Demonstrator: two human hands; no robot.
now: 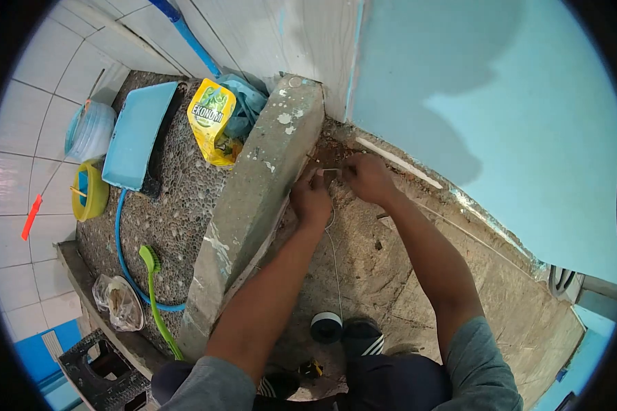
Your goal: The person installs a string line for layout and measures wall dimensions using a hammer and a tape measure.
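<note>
My left hand is closed in a pinch low in the corner between the concrete ledge and the blue wall. Just beside it, my right hand is closed too. A short stretch of thin white cord spans the gap between my fingertips, and more of it runs down from my hands along the floor. It reaches a round black item with a white rim, which looks like a spool, by my feet. My fingers partly hide the cord's end.
To the left rises the concrete ledge. Beyond it are a yellow EKONOMI pouch, a blue paint tray, a green long-handled brush and a blue hose. A white strip lies along the wall's base.
</note>
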